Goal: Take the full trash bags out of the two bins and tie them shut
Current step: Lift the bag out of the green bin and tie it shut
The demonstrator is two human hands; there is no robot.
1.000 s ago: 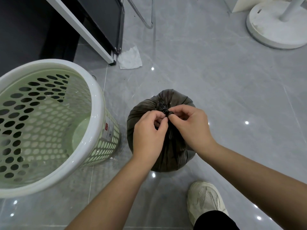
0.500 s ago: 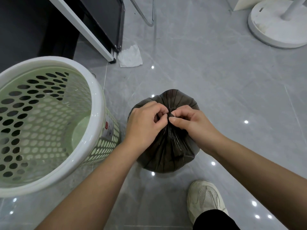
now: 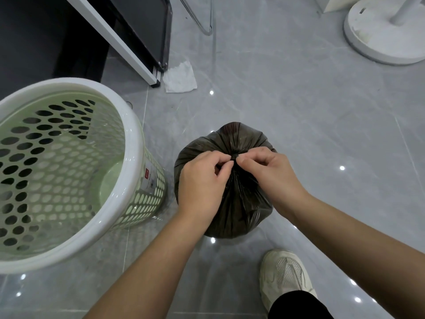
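On the grey tiled floor just beside an emptied green perforated bin [image 3: 69, 176], a full black trash bag [image 3: 239, 203] stands while the left hand [image 3: 202, 183] and right hand [image 3: 271, 173] pinch its gathered neck, apparently tying the knot [image 3: 234, 157], which next needs pulling tight.
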